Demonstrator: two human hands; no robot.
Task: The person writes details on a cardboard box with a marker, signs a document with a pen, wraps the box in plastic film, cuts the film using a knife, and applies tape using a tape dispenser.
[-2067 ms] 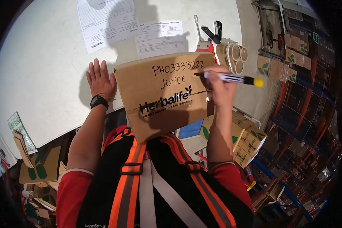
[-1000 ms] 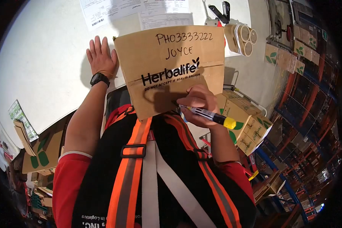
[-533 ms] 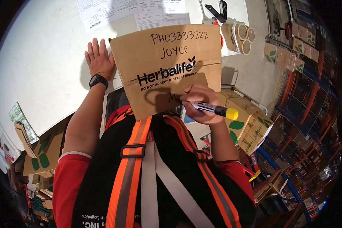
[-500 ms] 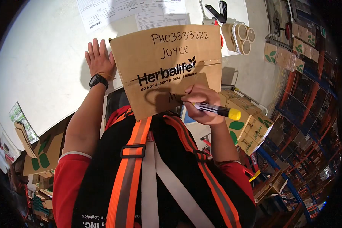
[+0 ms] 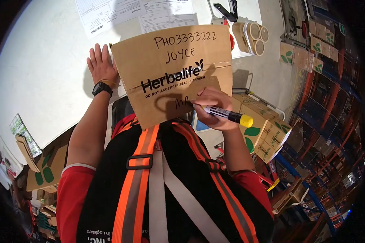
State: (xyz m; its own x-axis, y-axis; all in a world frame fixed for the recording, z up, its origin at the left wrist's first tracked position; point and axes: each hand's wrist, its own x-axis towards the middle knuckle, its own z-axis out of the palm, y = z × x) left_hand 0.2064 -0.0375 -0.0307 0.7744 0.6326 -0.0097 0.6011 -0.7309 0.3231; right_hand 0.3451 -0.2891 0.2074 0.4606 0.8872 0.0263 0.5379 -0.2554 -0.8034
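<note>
A brown cardboard box (image 5: 170, 87) printed "Herbalife" lies in front of me, with "PH03333222" and "JOYCE" handwritten above the print. Below the print, the letters "MA" stand in dark ink. My right hand (image 5: 215, 107) is closed around a marker (image 5: 223, 113) with a yellow end, its tip at those letters. My left hand (image 5: 103, 67) lies flat on the white table, fingers stretched out, beside the box's left edge; a black watch is on that wrist.
Printed papers (image 5: 109, 16) lie on the white table (image 5: 40, 101) beyond the box. A stapler (image 5: 227, 11) and several tape rolls (image 5: 253, 38) sit at the far right. Stacked cartons (image 5: 267, 133) stand right, before tall racks (image 5: 316, 117).
The marker has added strokes after the "M", which now reads "MA". The view has shifted slightly; my left hand stays flat on the table.
</note>
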